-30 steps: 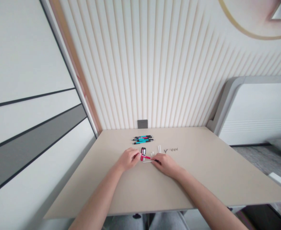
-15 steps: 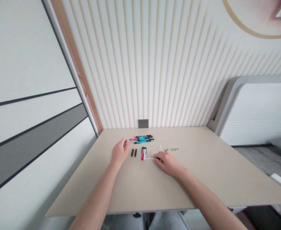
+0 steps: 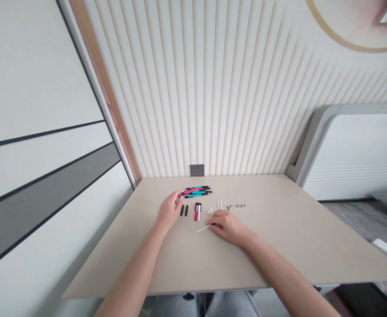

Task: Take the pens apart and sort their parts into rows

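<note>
Colours of the parts and their setting. Worktop [image 3: 206,264]: plain beige. Piled pens [image 3: 198,194]: turquoise with black ends; the pink-red pen [image 3: 191,191] among them also has a black end. Paired barrels: one red [image 3: 196,215], one white [image 3: 199,214], both black-topped. Short grips [image 3: 186,210]: black. Thin rod [image 3: 202,229] at the right hand [image 3: 225,225]: white. Small springs or clips [image 3: 240,205]: grey. Wall [image 3: 193,88]: off-white, patterned with vertical beige stripes. Socket [image 3: 197,170]: dark grey. Cabinet [image 3: 31,66]: white, black-lined, with one grey band.
</note>
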A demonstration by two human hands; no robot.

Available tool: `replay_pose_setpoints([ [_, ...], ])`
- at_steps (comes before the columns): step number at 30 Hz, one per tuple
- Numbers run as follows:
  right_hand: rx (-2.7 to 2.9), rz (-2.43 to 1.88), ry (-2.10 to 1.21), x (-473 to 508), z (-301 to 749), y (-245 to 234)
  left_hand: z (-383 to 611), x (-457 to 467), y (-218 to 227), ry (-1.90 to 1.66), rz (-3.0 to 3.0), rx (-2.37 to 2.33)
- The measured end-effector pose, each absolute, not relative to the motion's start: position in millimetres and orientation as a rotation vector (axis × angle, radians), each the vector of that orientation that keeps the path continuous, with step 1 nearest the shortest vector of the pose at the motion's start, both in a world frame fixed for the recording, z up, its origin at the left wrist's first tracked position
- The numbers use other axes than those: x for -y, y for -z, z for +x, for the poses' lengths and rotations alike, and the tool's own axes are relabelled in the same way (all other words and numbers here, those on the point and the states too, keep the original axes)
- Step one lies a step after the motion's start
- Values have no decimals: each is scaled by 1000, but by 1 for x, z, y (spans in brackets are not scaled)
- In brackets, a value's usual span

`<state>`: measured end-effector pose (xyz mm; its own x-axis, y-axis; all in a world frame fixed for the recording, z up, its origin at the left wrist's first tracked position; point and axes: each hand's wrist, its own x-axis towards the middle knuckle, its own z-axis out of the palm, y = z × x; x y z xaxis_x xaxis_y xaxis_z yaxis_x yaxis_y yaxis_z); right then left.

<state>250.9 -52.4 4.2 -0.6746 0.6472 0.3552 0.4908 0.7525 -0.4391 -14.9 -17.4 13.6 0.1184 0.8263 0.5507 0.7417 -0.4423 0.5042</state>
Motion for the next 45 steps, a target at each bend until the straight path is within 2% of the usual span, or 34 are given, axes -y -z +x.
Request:
replay_pose_setpoints([
  [16, 2516, -796, -384, 58, 245, -4, -8, 25, -18, -1185, 2461, -1383],
  [25, 2140, -1056, -344, 52, 250, -4, 4, 34, -15, -1102, 2490, -1110],
  [38, 2381, -1086, -223, 49, 245, 3, 23, 40, -9, -1154, 2295, -1051],
  [45, 2401, -1037, -264, 52, 243, 0, 23, 37, -7, -1188, 2220, -1128],
])
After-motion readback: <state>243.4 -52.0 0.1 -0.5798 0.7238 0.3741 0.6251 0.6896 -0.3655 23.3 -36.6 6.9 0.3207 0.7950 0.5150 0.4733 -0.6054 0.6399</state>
